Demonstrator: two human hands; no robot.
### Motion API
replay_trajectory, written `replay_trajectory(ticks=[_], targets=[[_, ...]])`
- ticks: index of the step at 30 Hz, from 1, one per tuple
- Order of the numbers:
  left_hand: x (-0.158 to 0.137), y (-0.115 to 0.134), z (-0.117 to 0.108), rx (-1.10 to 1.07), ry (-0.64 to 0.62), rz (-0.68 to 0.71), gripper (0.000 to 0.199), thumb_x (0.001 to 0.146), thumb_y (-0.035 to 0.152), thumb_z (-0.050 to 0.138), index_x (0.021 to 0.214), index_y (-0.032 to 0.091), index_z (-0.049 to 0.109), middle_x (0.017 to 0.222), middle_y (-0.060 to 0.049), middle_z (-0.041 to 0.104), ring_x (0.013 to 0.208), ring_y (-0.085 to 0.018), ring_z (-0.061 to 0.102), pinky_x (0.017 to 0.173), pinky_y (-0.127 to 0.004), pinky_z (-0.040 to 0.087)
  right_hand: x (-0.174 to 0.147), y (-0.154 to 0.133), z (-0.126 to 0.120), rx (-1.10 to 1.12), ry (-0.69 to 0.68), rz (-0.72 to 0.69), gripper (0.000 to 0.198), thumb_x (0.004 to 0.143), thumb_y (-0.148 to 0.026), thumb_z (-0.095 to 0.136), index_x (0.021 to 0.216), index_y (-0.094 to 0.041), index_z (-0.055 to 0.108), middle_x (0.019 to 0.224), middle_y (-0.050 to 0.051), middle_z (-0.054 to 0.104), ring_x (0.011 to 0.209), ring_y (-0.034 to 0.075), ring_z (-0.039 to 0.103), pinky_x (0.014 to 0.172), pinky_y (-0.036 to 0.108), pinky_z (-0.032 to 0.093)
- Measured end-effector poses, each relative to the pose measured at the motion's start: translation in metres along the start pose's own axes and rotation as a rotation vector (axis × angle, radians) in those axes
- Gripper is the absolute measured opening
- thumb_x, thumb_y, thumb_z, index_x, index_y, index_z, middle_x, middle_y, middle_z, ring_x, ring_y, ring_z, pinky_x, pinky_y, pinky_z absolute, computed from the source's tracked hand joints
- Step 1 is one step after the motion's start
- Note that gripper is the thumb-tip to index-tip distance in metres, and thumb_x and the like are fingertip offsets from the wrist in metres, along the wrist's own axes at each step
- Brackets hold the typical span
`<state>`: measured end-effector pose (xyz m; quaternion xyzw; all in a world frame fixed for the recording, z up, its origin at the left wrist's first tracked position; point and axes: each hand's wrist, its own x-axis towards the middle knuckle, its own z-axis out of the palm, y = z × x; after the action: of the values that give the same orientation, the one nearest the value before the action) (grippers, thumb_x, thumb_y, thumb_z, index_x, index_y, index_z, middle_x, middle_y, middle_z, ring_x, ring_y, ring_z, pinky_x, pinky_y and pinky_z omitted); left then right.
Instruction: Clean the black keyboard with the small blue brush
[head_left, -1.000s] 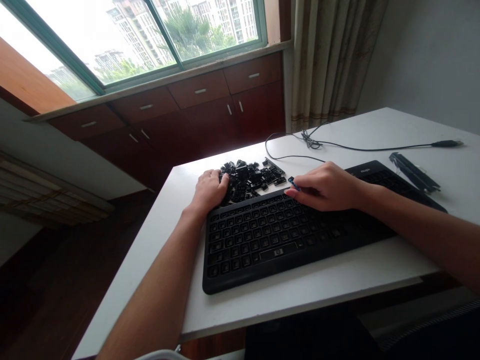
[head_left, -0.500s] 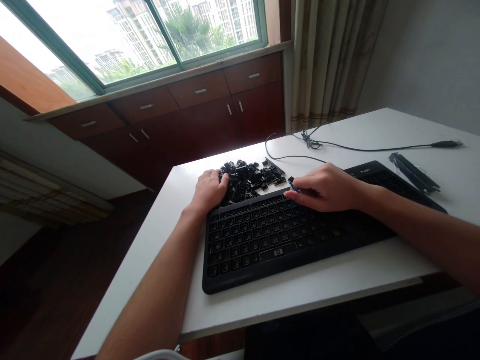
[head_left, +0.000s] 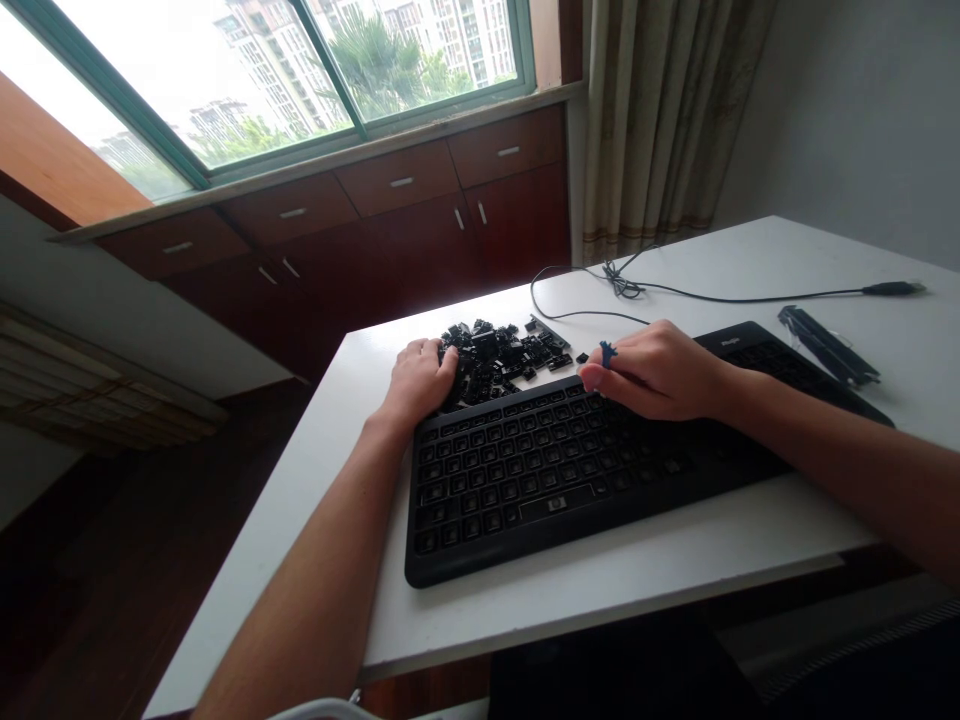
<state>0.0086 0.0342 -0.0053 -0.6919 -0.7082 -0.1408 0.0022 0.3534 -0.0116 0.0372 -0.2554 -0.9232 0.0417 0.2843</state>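
Observation:
A black keyboard (head_left: 517, 450) lies on the white table, its rows of key sockets bare of caps. My right hand (head_left: 652, 375) is over its upper middle edge, closed in a pinch around a small blue tool (head_left: 608, 353) whose exact kind is hard to make out. A single black keycap (head_left: 583, 358) sits just beyond those fingertips. Behind the keyboard's left end is a heap of loose black keycaps (head_left: 491, 355). My left hand (head_left: 424, 375) rests at the heap's left side, fingers extended and partly hidden by the thumb side and the caps.
A black cable (head_left: 735, 298) with a USB plug runs across the back of the table (head_left: 675, 560). At the right, behind the keyboard, lies a long black strip-shaped piece (head_left: 829, 345). Cabinets (head_left: 405, 220) stand under the window beyond the table's far edge.
My right hand has turned and risen slightly, so the blue tool now points up above the fingers instead of toward the table. My left hand has stayed in place.

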Motion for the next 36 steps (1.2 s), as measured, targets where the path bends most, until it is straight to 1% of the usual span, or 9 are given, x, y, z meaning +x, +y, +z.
replay_trajectory(ticks=[2,7,9,16,19,23,26,32,36], targets=[[0.0001,-0.0002,0.0004,0.006,-0.001,-0.005,0.069,0.093,0.057,0.026,0.136,0.010,0.053,0.139,-0.021,0.053,0.133,-0.036,0.044,0.115,-0.050,0.033,-0.0002,0.0007,0.0000,-0.011,0.024,-0.008,0.042,0.101,-0.041,0.043,0.072,-0.017,0.061,0.055,-0.002,0.053,0.048,0.007,0.046,0.053,0.026,0.029],[0.0014,-0.0028,0.0024,0.005,0.007,0.001,0.069,0.093,0.057,0.026,0.136,0.012,0.054,0.139,-0.020,0.053,0.133,-0.036,0.044,0.115,-0.051,0.033,0.0002,0.0000,-0.0005,-0.016,0.107,-0.031,0.038,0.099,-0.040,0.048,0.071,-0.017,0.059,0.050,-0.006,0.044,0.044,0.006,0.039,0.050,0.025,0.026],[0.0018,-0.0035,0.0027,0.002,0.007,0.004,0.069,0.093,0.058,0.025,0.136,0.012,0.054,0.139,-0.020,0.053,0.133,-0.036,0.044,0.115,-0.051,0.033,0.0004,-0.0006,-0.0009,-0.016,0.125,-0.037,0.038,0.100,-0.040,0.047,0.071,-0.017,0.058,0.050,-0.006,0.044,0.043,0.007,0.038,0.050,0.025,0.026],[0.0022,-0.0032,0.0030,0.010,0.004,0.003,0.069,0.093,0.057,0.025,0.135,0.011,0.054,0.139,-0.020,0.053,0.133,-0.035,0.044,0.115,-0.050,0.033,0.0000,-0.0002,-0.0015,0.008,0.130,-0.038,0.045,0.102,-0.043,0.041,0.070,-0.018,0.059,0.052,-0.003,0.051,0.045,0.008,0.042,0.052,0.027,0.028],[0.0021,-0.0028,0.0031,0.016,0.008,0.003,0.070,0.093,0.058,0.025,0.136,0.011,0.054,0.139,-0.020,0.053,0.133,-0.036,0.044,0.115,-0.050,0.033,0.0000,-0.0007,-0.0018,0.002,0.140,-0.048,0.043,0.101,-0.041,0.045,0.069,-0.017,0.060,0.051,-0.004,0.050,0.044,0.007,0.040,0.051,0.026,0.028],[0.0015,-0.0023,0.0022,0.008,0.010,0.009,0.071,0.093,0.057,0.025,0.136,0.009,0.053,0.139,-0.022,0.053,0.133,-0.037,0.044,0.115,-0.050,0.032,0.0003,-0.0023,-0.0028,0.006,0.138,-0.042,0.036,0.100,-0.037,0.047,0.075,-0.016,0.063,0.052,-0.005,0.050,0.044,0.007,0.042,0.051,0.025,0.029],[0.0010,-0.0021,0.0016,0.001,0.007,0.007,0.071,0.093,0.058,0.026,0.136,0.009,0.053,0.140,-0.022,0.052,0.133,-0.037,0.044,0.115,-0.050,0.032,0.0003,-0.0027,-0.0031,0.008,0.136,-0.043,0.034,0.100,-0.037,0.047,0.078,-0.016,0.064,0.053,-0.005,0.051,0.045,0.007,0.043,0.051,0.025,0.030],[0.0007,-0.0018,0.0016,0.005,0.006,0.003,0.069,0.093,0.058,0.025,0.136,0.011,0.053,0.140,-0.021,0.052,0.134,-0.037,0.043,0.115,-0.051,0.032,0.0003,-0.0013,-0.0022,-0.012,0.160,-0.045,0.037,0.101,-0.039,0.044,0.076,-0.018,0.061,0.052,-0.004,0.051,0.045,0.008,0.043,0.051,0.025,0.030],[0.0004,-0.0014,0.0012,0.003,0.002,0.003,0.069,0.093,0.058,0.025,0.136,0.011,0.053,0.141,-0.021,0.052,0.135,-0.037,0.043,0.115,-0.051,0.032,0.0000,-0.0004,-0.0016,-0.022,0.150,-0.043,0.032,0.100,-0.038,0.046,0.080,-0.018,0.061,0.054,-0.004,0.054,0.046,0.008,0.046,0.051,0.025,0.031]])
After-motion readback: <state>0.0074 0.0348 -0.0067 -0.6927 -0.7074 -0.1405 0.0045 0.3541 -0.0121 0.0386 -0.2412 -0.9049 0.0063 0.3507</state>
